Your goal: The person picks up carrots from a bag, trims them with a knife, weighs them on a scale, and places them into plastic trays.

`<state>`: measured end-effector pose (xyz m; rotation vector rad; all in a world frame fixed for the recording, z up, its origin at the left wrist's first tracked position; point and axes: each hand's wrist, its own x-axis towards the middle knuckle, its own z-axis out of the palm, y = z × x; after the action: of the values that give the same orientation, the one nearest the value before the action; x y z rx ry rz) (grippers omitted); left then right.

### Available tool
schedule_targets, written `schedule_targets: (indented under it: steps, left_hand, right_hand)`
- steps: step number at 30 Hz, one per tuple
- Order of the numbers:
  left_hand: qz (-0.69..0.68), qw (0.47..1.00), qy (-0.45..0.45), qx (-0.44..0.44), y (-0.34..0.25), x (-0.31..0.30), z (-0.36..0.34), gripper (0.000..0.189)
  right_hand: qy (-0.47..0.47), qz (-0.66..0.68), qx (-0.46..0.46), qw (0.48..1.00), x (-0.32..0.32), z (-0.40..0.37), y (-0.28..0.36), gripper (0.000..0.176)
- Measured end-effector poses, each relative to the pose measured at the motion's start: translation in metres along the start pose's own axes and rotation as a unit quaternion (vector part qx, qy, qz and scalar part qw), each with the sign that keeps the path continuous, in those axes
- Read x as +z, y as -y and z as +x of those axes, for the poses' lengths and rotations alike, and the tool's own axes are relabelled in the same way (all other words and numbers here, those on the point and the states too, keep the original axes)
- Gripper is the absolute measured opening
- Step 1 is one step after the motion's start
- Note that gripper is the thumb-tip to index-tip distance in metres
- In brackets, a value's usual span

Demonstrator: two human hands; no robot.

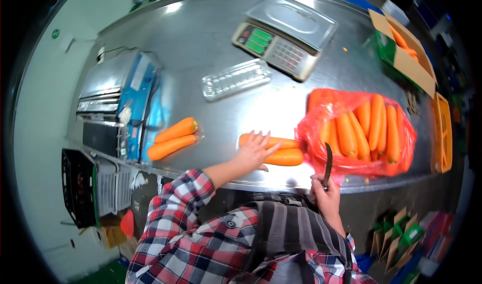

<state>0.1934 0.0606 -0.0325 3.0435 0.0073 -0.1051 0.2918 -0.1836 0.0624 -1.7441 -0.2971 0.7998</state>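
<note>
My left hand (252, 153) lies with its fingers spread across two carrots on the metal table. The upper carrot (284, 143) shows on both sides of the fingers; the lower carrot (286, 157) emerges to the right of the hand. In my right hand (327, 197), near the table's front edge, is a knife (328, 166) with a dark, narrow blade pointing up and away from me. Just beyond the blade sits an open red plastic bag (314, 128) full of carrots (346, 136). Another pair of carrots (173, 139) rests to the left, on clear plastic.
A clear plastic tray (237, 80) lies near a digital scale (283, 40) at the back. On the left stands a blue and silver machine (131, 101) with cables. A cardboard box (411, 65) and a yellow crate (442, 133), both with carrots, are at the right.
</note>
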Motion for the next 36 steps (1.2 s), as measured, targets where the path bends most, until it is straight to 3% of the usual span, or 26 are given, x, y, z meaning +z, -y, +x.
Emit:
schedule_targets:
  steps: [3,9,13,15,19,22,25,27,29,32,33,35,36]
  left_hand:
    - [0.008,0.998,0.006,0.065,0.042,-0.004,0.018,0.107]
    - [0.027,0.992,0.08,-0.094,0.144,-0.032,0.009,0.103]
    - [-0.035,0.991,-0.016,-0.13,0.191,-0.029,-0.033,0.103]
    - [-0.083,0.983,-0.049,-0.157,0.204,-0.031,-0.065,0.103]
    - [-0.094,0.951,-0.002,-0.293,0.182,-0.049,-0.154,0.106]
    - [-0.073,0.954,0.007,-0.292,0.168,-0.031,-0.197,0.11]
    - [-0.073,0.917,0.042,-0.39,0.166,-0.028,-0.196,0.11]
    - [-0.057,0.881,0.015,-0.469,0.173,-0.022,-0.196,0.108]
    - [-0.054,0.824,0.037,-0.563,0.184,-0.026,-0.184,0.108]
    - [0.021,0.781,-0.038,-0.623,0.202,-0.023,-0.168,0.106]
    - [-0.034,0.794,-0.027,-0.606,0.203,-0.04,-0.153,0.093]
    - [0.012,0.868,-0.207,-0.452,0.193,-0.038,-0.114,0.072]
    - [-0.014,0.901,-0.214,-0.378,0.182,-0.047,-0.091,0.065]
  right_hand:
    - [0.013,0.006,0.009,1.0,0.011,0.001,0.008,0.012]
    - [0.023,0.013,0.005,1.0,0.026,0.007,-0.001,0.012]
    - [0.02,0.02,0.032,0.999,0.04,0.008,0.006,0.009]
    - [0.016,0.022,0.041,0.999,0.042,0.011,0.006,0.009]
    - [0.021,0.02,0.052,0.998,0.045,0.015,0.006,0.008]
    - [0.049,0.01,0.044,0.998,0.048,0.02,0.006,0.01]
    - [0.07,-0.016,0.024,0.997,0.052,0.025,-0.002,0.011]
    - [0.075,-0.03,0.015,0.997,0.051,0.025,-0.003,0.011]
    - [0.077,-0.036,0.009,0.996,0.049,0.023,0.0,0.011]
    - [0.049,-0.014,0.051,0.997,0.047,0.02,0.005,0.009]
    - [0.048,-0.007,0.05,0.998,0.048,0.02,0.006,0.009]
    - [0.045,0.005,0.051,0.998,0.049,0.019,0.006,0.009]
    - [0.048,-0.004,0.045,0.998,0.05,0.02,0.005,0.009]
